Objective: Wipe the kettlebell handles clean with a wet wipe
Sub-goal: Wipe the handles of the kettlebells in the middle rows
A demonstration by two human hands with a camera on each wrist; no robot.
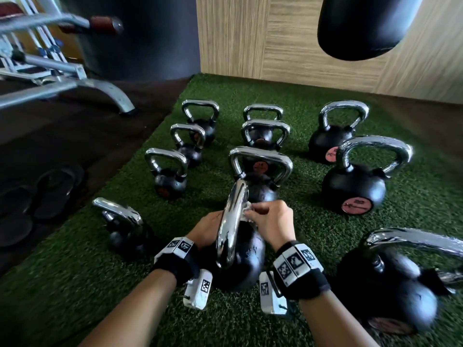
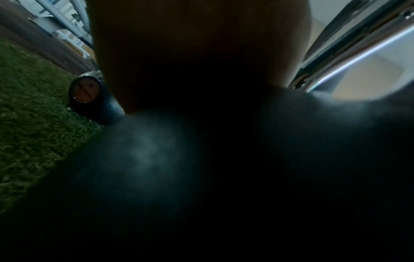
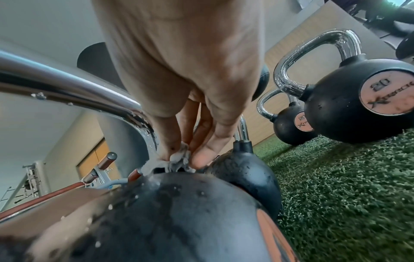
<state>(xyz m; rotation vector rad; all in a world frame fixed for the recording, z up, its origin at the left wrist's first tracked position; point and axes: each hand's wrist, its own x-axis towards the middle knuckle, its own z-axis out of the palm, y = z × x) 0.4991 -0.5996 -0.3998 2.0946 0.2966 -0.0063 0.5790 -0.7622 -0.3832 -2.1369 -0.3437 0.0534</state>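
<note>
The green turf mat (image 1: 313, 101) carries about a dozen kettlebells in loose rows. The kettlebell (image 1: 240, 256) being worked on is the nearest one of the middle row, between the two wrists. Its black ball rests on the mat and its chrome handle (image 1: 231, 221) runs away from the person, so its long axis points toward the far kettlebells.

The left hand (image 1: 206, 230) lies against the left side of this kettlebell, behind the handle. Its fingers are hidden in the head view and the left wrist view is dark, so its grip cannot be determined.

The right hand (image 1: 269, 222) is on the right side of the handle. Its thumb and fingers pinch a crumpled wet wipe (image 3: 177, 159) against the far leg of the handle, just above the ball.

The wipe is already touching the handle. Judged from this position, the next stroke should follow the handle's long axis, up and over the bar. The right hand is the working hand.
</note>
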